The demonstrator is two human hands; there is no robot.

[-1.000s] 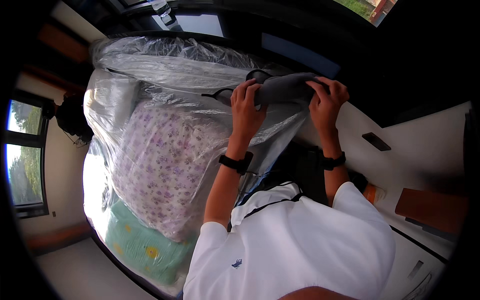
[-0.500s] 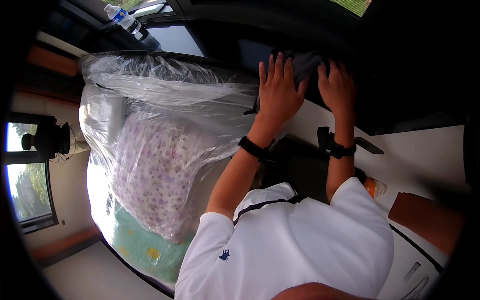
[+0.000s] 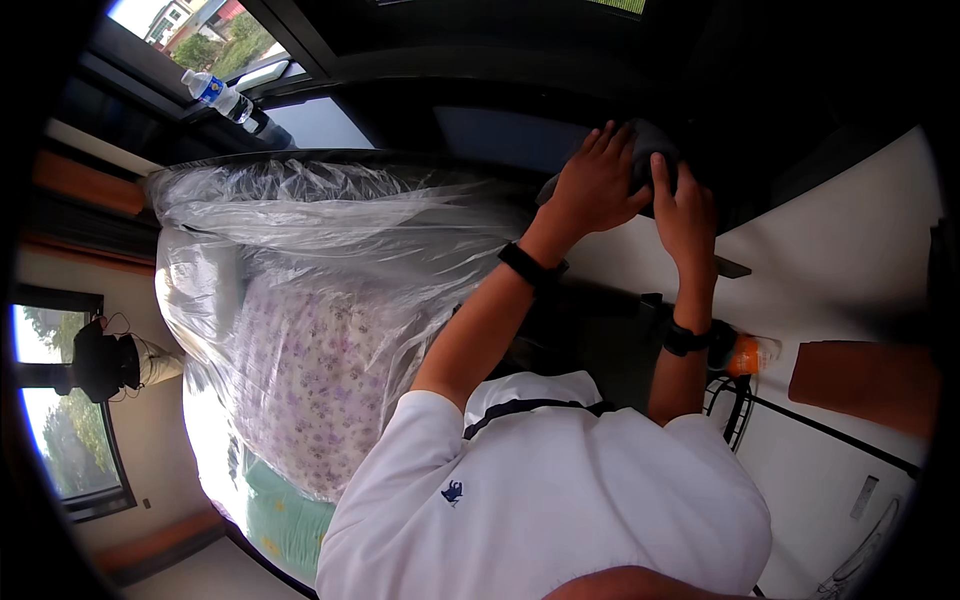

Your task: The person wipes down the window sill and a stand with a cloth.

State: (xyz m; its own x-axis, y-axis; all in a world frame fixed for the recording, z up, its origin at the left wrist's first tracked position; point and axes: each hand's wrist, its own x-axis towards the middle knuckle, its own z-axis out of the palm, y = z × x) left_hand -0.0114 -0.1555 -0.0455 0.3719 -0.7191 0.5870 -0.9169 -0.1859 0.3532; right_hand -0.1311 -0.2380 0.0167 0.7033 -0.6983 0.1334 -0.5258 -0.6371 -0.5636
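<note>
A bed [image 3: 330,390] with flowered bedding lies under clear plastic sheeting [image 3: 320,230] beside dark windows. Up against the dark frame sits a dark grey bundle [image 3: 655,150] — the left hand [image 3: 598,185] lies flat on it, fingers spread, and the right hand [image 3: 683,208] presses beside it, fingers straight.

A bed [image 3: 290,520] carries a floral mattress [image 3: 320,390] under clear plastic sheeting [image 3: 330,220].
</note>
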